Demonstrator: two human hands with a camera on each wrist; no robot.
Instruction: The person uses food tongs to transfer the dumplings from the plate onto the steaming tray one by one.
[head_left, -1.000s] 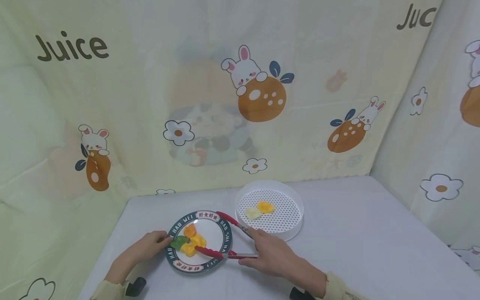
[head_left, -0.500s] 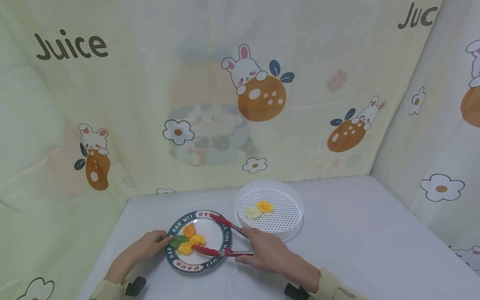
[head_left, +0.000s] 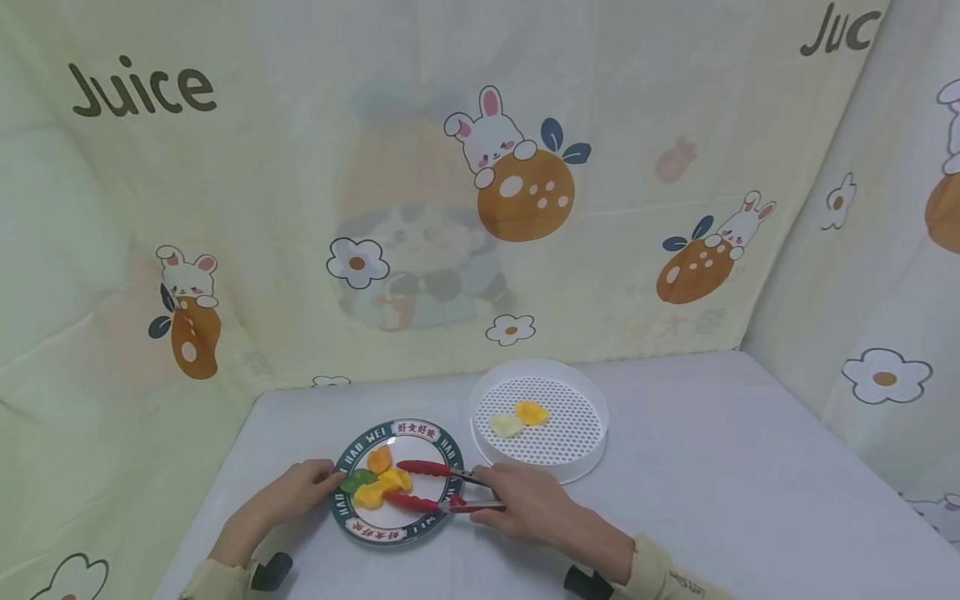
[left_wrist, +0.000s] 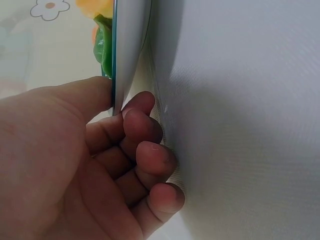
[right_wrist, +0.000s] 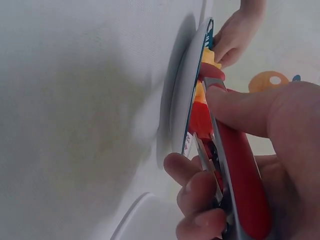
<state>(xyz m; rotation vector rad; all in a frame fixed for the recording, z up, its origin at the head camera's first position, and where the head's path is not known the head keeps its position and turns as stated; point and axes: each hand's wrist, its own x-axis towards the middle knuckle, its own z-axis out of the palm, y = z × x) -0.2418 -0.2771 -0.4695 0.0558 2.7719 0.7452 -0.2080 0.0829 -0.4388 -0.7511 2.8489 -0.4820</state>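
My left hand [head_left: 302, 490] pinches the left rim of a round plate [head_left: 442, 450] with a dark green lettered border. In the left wrist view the thumb lies over the rim and curled fingers sit behind it. My right hand [head_left: 528, 505] grips red-tipped metal tongs [head_left: 422, 503], whose two arms stand partly spread over the plate. The lower tip touches or nearly touches a yellow piece [head_left: 368, 496]; the upper one is right of a second yellow piece [head_left: 396, 479]. An orange piece [head_left: 379, 459] and a green pleated piece [head_left: 358, 481] lie beside them.
Behind my right hand stands a round white perforated tray [head_left: 573, 425] with a raised wall. It bears a yellow piece [head_left: 531, 412] and a pale one [head_left: 506, 426]. A printed curtain [head_left: 420, 358] backs the white table [head_left: 712, 467].
The tongs' upper arm has come down from the plate's back rim, so the tips are closer together. The lower yellow piece has shifted slightly left. My left hand has stayed still.
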